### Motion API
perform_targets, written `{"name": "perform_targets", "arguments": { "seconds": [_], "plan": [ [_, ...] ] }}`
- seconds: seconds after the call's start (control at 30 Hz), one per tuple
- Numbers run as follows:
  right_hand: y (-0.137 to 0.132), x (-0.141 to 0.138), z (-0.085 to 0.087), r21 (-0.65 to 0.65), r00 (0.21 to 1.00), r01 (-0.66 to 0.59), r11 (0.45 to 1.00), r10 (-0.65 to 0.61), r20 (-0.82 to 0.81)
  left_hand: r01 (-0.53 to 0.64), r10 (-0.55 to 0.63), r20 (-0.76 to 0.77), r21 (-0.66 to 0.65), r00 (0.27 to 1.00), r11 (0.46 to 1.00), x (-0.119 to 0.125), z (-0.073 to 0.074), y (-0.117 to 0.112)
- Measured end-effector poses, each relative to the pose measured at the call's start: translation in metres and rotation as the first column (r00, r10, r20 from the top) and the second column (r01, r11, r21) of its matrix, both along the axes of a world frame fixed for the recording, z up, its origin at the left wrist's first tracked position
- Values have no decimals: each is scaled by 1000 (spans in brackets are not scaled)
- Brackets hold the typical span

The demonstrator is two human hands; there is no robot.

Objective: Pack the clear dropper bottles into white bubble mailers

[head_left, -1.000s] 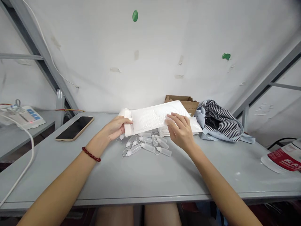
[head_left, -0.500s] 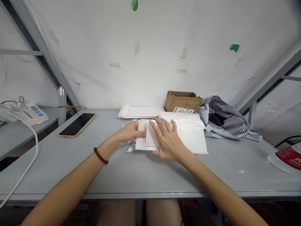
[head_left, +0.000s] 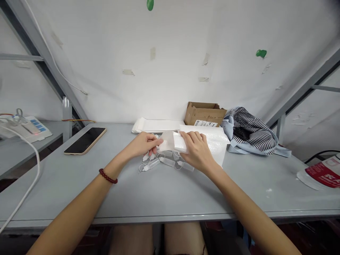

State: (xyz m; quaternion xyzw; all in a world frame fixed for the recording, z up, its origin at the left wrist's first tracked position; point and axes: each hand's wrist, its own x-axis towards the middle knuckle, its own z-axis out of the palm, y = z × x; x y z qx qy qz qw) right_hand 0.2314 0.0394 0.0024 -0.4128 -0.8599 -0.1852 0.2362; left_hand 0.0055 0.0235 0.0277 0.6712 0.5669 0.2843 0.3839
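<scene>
My right hand (head_left: 196,148) is wrapped round a folded white bubble mailer (head_left: 180,142), held just above the desk. A translucent, pale strip (head_left: 167,139) reaches from this mailer to my left hand (head_left: 143,143), whose thumb and fingers pinch its end. Whether the strip is the mailer's flap or a separate film I cannot tell. Beneath both hands lie several small clear squeeze bottles (head_left: 152,164) with white caps and thin loops. Another white bubble mailer (head_left: 216,141) lies flat behind and to the right of my right hand, partly covered by it.
A stack of white mailers (head_left: 159,125) lies by the wall, beside an open cardboard box (head_left: 205,113). Striped cloth (head_left: 251,131) is heaped at the right. A phone (head_left: 85,141) lies left, near a white power strip (head_left: 32,129). A red-labelled container (head_left: 322,173) stands far right.
The mailer between my hands has gone from lying flat to folded and lifted in my right hand. The small bottles beneath are more exposed. My left hand now pinches a translucent strip.
</scene>
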Motion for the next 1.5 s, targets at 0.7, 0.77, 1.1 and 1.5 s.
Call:
{"name": "perform_targets", "arguments": {
  "seconds": [0.7,0.77,1.1,1.5],
  "plan": [
    [-1,-2,-2,-285,993,113,952,-114,12,378,-373,64,-173,926,909,-26,8,-4],
    [-2,-3,-3,-302,996,88,949,-92,2,343,-304,301,-85,904,936,-31,8,-2],
    [-6,-4,2,-341,995,17,940,-50,-88,31,-76,449,107,890,994,-18,2,1],
    [-8,-8,-4,-288,994,3,958,-33,-100,179,-198,65,225,978,958,3,-8,-4]
  ]
}}
